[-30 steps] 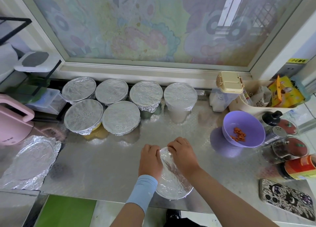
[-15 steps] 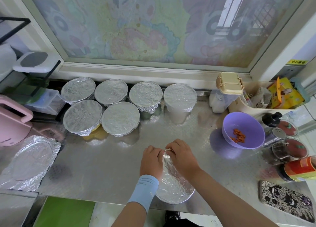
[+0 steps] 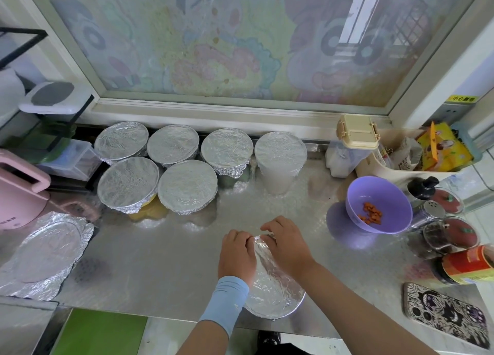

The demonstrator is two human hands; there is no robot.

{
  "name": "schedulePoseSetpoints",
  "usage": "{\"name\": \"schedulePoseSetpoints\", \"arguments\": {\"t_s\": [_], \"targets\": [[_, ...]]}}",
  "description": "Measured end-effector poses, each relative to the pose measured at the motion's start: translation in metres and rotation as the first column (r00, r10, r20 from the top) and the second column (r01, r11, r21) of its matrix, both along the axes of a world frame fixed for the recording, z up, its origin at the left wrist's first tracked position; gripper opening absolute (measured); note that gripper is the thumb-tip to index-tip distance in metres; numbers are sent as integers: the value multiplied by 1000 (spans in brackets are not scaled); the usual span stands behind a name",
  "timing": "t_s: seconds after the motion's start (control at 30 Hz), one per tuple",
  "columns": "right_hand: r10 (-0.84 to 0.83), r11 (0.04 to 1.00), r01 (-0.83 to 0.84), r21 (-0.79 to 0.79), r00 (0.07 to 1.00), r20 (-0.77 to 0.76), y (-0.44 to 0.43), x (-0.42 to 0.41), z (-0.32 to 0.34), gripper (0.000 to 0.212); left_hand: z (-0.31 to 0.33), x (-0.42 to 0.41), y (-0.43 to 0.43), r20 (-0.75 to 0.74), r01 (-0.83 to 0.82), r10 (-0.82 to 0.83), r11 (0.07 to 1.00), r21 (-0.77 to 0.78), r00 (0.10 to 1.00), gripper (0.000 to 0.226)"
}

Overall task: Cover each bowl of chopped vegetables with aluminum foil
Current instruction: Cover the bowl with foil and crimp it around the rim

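Note:
A foil-covered bowl (image 3: 272, 290) stands at the near edge of the steel counter (image 3: 160, 261). My left hand (image 3: 236, 253) and my right hand (image 3: 287, 245) rest on its far rim, fingers pinching the foil there. The bowl's contents are hidden under the foil. Several more foil-covered bowls (image 3: 187, 186) stand in two rows at the back by the window. An uncovered purple bowl (image 3: 378, 205) with chopped orange pieces (image 3: 371, 215) stands tilted to the right. A loose foil sheet (image 3: 45, 255), pressed with a round mark, lies at the left.
A pink appliance (image 3: 18, 191) stands at the far left. Jars and a shaker (image 3: 451, 237) crowd the right side, with a patterned phone (image 3: 446, 314) lying near the front right. A white container (image 3: 352, 146) and a tray of packets sit at the back right.
Both hands have slid along the foil toward the bowl's far rim and drawn closer together, fingertips now pinching the foil edge. The bowl has stayed in place.

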State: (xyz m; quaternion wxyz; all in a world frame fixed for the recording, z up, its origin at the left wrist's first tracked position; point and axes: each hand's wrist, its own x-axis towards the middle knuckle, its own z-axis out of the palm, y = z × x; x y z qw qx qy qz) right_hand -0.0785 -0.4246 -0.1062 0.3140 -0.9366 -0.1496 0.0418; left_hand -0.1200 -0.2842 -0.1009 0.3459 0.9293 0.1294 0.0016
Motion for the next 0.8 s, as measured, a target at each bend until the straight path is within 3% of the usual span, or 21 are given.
{"name": "schedulePoseSetpoints", "arguments": {"t_s": [0.1, 0.27, 0.5, 0.63, 0.8], "targets": [[-75, 997, 74, 20, 997, 31, -4, -5, -4, 5, 5, 3, -4, 12, 29, -29, 999, 15, 1000, 20], [-134, 986, 136, 98, 990, -34, -6, -5, -7, 3, 0, 10, -3, 38, 98, -96, 991, -86, 995, 17], [-61, 993, 63, 98, 998, -28, -8, -1, -3, 14, -3, 8, -5, -12, 53, -53, 998, -45, 999, 26], [0, 1000, 0, -19, 999, -42, -4, 1, 3, 25, -4, 1, -6, -38, 3, -3, 1000, -1, 999, 28], [-114, 989, 116, 90, 993, -26, -2, -6, 0, 6, 2, 3, -8, 3, 87, -87, 996, -12, 996, 25]]}}
